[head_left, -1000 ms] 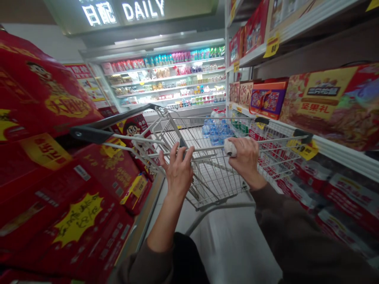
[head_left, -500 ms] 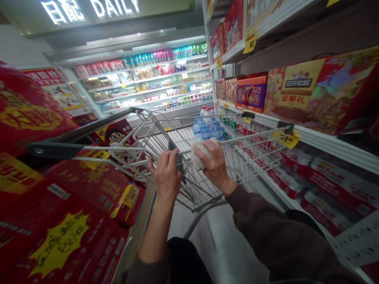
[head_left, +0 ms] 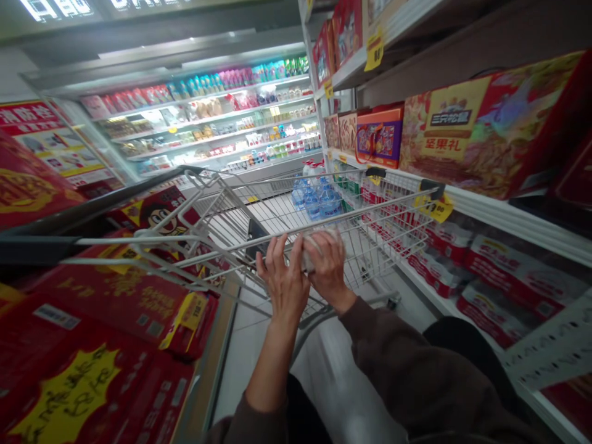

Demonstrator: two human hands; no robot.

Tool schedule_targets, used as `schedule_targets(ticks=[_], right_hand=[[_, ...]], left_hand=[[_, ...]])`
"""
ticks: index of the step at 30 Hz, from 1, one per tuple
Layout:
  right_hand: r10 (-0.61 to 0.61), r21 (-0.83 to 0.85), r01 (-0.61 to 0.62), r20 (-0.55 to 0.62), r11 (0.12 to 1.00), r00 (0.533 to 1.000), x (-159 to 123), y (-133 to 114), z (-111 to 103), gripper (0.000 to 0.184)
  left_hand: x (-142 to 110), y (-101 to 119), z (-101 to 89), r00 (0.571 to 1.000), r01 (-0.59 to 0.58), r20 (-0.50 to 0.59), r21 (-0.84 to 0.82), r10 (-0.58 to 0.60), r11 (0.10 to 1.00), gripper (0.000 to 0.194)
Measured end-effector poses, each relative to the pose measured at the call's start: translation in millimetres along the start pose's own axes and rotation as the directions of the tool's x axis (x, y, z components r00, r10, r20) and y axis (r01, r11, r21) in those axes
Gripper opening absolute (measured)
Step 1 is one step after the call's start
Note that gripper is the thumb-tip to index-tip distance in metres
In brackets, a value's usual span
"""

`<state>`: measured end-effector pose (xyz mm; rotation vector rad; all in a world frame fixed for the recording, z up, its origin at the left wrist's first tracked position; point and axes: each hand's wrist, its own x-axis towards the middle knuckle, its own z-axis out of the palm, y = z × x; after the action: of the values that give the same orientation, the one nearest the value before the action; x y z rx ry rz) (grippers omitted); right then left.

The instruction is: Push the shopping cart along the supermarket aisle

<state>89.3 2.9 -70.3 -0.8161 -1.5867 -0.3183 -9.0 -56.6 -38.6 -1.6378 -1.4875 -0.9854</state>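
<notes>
A pale, greyish-white cloth (head_left: 308,262) is looking crumpled and blurred, with the fingers covering much of it. The right grip (head_left: 326,258) is closing on it and pressing it at the near top rail (head_left: 370,210) of the metal shopping cart (head_left: 393,237). The left grip (head_left: 283,274) is lying against the same rail just to the left of the right grip, its fingers bending and partly spreading; whether it is closing round the rail, I cannot tell. The cart's wire basket is stretching beyond both grips, red boxes (head_left: 152,296) are standing to their left, and blue-tinted bottles (head_left: 319,200) are sitting on the floor past them. Compared with the earlier frames, the right grip and cloth are now sitting right beside the left grip, the hands touching or nearly so, where a gap was separating them
</notes>
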Motion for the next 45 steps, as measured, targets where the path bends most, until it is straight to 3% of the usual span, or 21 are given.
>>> schedule_targets(ticks=[2,5,8,11,14,16,18,21,23,25,28,32,35,39,42,45], right_hand=[[-0.122,0.007,0.121,0.079,0.993,0.989,0,5,-6,0.048],[-0.161,-0.047,0.166,0.088,0.985,0.983,2,35,-21,0.048],[-0.051,-0.144,0.056,0.034,0.988,0.998,3,69,-33,0.04],[0.105,-0.19,-0.123,-0.1,0.974,0.989,4,83,-34,0.031],[0.209,-0.18,-0.247,-0.21,0.952,0.955,4,69,-26,0.029],[0.231,-0.167,-0.266,-0.206,0.949,0.951,2,50,-19,0.033],[0.183,-0.143,-0.202,-0.132,0.969,0.974,1,32,-14,0.039],[0.02,-0.098,-0.016,0.04,0.995,0.999,1,21,-16,0.048],[-0.077,-0.088,0.088,0.122,0.992,0.989,3,29,-22,0.05],[-0.093,-0.113,0.108,0.133,0.988,0.987,7,47,-30,0.049],[0.051,-0.199,-0.048,0.009,0.979,0.999,11,79,-40,0.04],[0.269,-0.231,-0.314,-0.206,0.921,0.941,11,104,-43,0.034],[0.332,-0.191,-0.381,-0.243,0.905,0.911,6,96,-37,0.036],[0.301,-0.114,-0.322,-0.167,0.94,0.939,-8,55,-22,0.04],[0.171,-0.07,-0.173,-0.034,0.982,0.985,-16,26,-16,0.042],[-0.013,-0.044,0.017,0.096,0.999,0.995,-18,23,-19,0.043]], left_hand=[[-1,-2,3.2,1.0,0.007,-0.005,0.014,-0.007,1.0,0.052],[-4,-8,4.7,1.0,0.018,-0.014,0.048,-0.017,0.999,0.043],[-6,-13,4.3,0.999,0.001,0.032,0.054,-0.003,0.999,0.044],[-6,-12,4.0,0.997,0.0,0.078,0.045,-0.004,0.999,0.046],[-5,-9,5.7,0.996,0.018,0.085,0.042,-0.021,0.999,0.045],[-4,-6,7.6,0.998,0.024,0.059,0.046,-0.026,0.999,0.043],[-4,-6,8.8,0.999,0.021,0.031,0.051,-0.022,0.998,0.041],[-4,-7,7.7,0.999,0.006,0.034,0.052,-0.008,0.999,0.041],[-5,-9,5.7,0.999,0.0,0.044,0.052,-0.003,0.999,0.042],[-5,-10,4.3,0.999,0.002,0.048,0.053,-0.004,0.999,0.042],[-5,-11,4.1,0.999,0.004,0.049,0.049,-0.006,0.999,0.042],[-6,-11,5.6,0.999,0.012,0.05,0.042,-0.014,0.999,0.044],[-6,-8,6.6,0.999,0.023,0.047,0.04,-0.024,0.999,0.043],[-4,4,9.6,0.996,0.08,0.03,0.011,-0.08,0.997,0.038],[-3,15,12.7,0.993,0.116,0.015,-0.003,-0.116,0.993,0.041],[-4,20,14.3,0.994,0.106,0.036,0.004,-0.106,0.994,0.048]])
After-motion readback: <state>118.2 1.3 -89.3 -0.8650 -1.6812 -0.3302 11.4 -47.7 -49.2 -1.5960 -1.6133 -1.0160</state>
